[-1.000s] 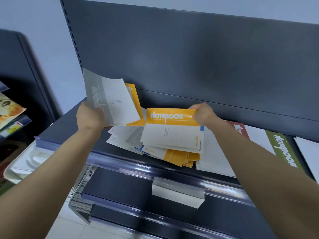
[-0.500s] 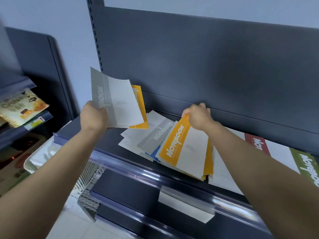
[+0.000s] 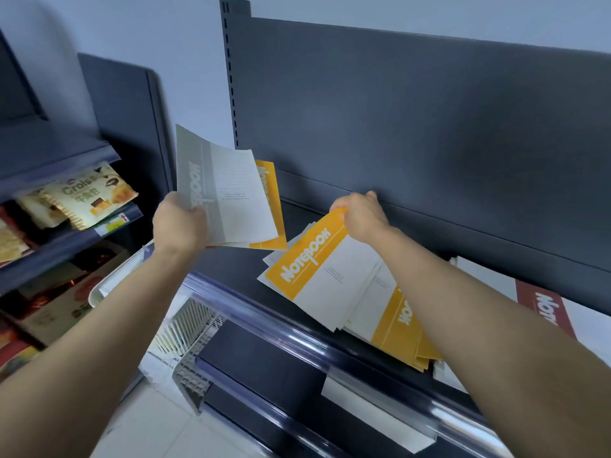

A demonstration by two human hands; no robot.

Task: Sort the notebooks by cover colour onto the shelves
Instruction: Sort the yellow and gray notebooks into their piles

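My left hand (image 3: 180, 224) grips a grey-covered notebook (image 3: 224, 193) upright above the dark shelf (image 3: 231, 259), with a yellow notebook (image 3: 272, 206) held behind it. My right hand (image 3: 362, 214) pinches the top corner of a yellow notebook (image 3: 317, 269) that lies on a fanned pile of notebooks on the shelf. More yellow covers (image 3: 401, 325) stick out under that pile. A red-covered notebook (image 3: 542, 309) lies further right, partly hidden by my right forearm.
The shelf's grey back panel (image 3: 413, 110) rises right behind the pile. A clear price rail (image 3: 297, 338) runs along the shelf's front edge. A neighbouring rack at left holds snack packets (image 3: 89, 193). A white wire basket (image 3: 185, 332) sits below left.
My right hand has swung the yellow notebook from lying square to slanted and dragged it rightward on the pile. My left hand keeps its notebooks raised. The view has shifted left.
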